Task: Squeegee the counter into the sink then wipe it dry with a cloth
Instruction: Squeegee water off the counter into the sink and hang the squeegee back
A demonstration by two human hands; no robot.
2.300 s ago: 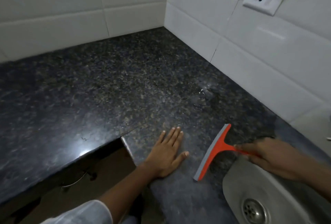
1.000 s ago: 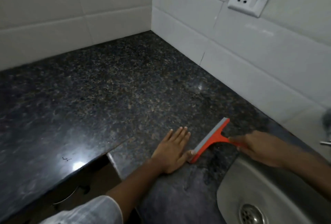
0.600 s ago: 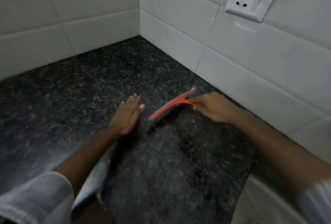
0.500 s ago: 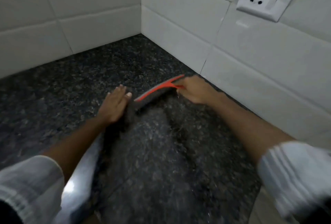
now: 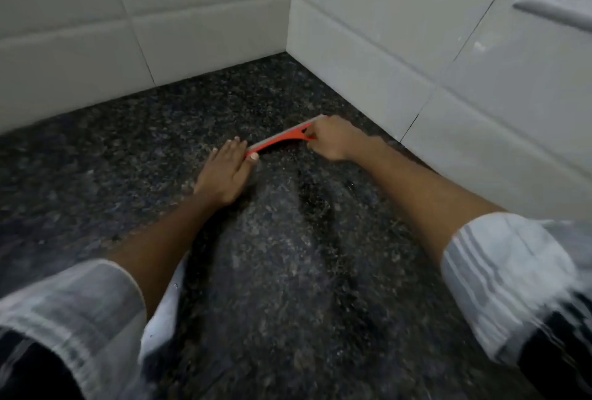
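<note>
Orange squeegee (image 5: 282, 138): my right hand (image 5: 333, 140) has a tight grip on its handle, near the tiled wall (image 5: 400, 57). My left hand (image 5: 226, 172) lies open and flat on the dark counter (image 5: 288, 271), thumb touching the blade's end

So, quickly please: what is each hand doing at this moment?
Left hand: open, flat on the counter, holding nothing.
Right hand: closed on the squeegee handle.

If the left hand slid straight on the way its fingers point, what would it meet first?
Probably the tiled back wall. The left hand lies flat on the counter, whose surface ahead looks bare; the squeegee sits just to its right.
</note>
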